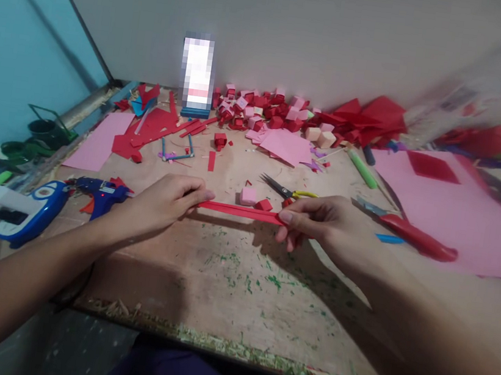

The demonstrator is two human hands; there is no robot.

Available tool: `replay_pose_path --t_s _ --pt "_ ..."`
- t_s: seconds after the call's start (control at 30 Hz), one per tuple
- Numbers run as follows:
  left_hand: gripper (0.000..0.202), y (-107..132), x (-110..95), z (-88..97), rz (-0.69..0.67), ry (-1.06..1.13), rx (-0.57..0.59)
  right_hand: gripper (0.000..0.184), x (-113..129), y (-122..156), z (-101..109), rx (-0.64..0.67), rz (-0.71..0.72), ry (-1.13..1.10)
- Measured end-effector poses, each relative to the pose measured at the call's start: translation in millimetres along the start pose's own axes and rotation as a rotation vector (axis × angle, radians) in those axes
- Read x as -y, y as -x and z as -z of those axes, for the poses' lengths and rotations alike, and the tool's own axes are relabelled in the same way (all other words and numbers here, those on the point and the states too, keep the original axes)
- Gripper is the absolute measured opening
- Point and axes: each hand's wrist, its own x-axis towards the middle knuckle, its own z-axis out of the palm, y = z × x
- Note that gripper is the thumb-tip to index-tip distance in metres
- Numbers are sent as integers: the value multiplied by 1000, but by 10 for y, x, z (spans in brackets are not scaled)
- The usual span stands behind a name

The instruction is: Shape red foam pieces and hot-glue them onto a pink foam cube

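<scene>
A narrow red paper strip (240, 211), with a lengthwise line along it, is stretched level between my hands above the table. My left hand (177, 201) pinches its left end between thumb and fingers. At the other end, my right hand (311, 220) is closed on the strip, with its lower fingers curled beneath. Just beyond the strip lie a pink paper cube (248, 196) and a small red folded paper piece (264, 205). Scissors (284, 191) with yellow handles lie behind my right hand, which partly hides them.
A blue glue gun (102, 192) lies left, near a blue-and-white device (34, 214). A phone (196, 73) stands at the back beside heaped paper cubes (260, 112). Red-handled scissors (424, 235) rest on pink sheets (482, 212) at right. Green flecks dot the wooden table (216, 306).
</scene>
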Motion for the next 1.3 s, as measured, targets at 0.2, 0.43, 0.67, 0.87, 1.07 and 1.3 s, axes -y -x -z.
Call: replay_pose_path --t_s 0.2,0.43,0.67,0.87,1.07,1.3 --pt "22 47 -70 -45 -121 86 -114 30 -56 -7 -14 -23 35 -15" --pt "16 83 -164 -188 -203 65 19 31 -128 29 -218 38 26 38" --pt "13 101 -216 -271 -19 377 25 32 -100 83 -417 -62 77 -287" --pt "25 135 -297 -408 245 726 170 19 -145 118 -645 -7 42 -335" --pt "18 137 -253 -354 208 813 101 32 -216 98 -620 71 23 -348" --pt "19 101 -140 -212 133 784 24 23 -235 57 -547 13 -19 -356"
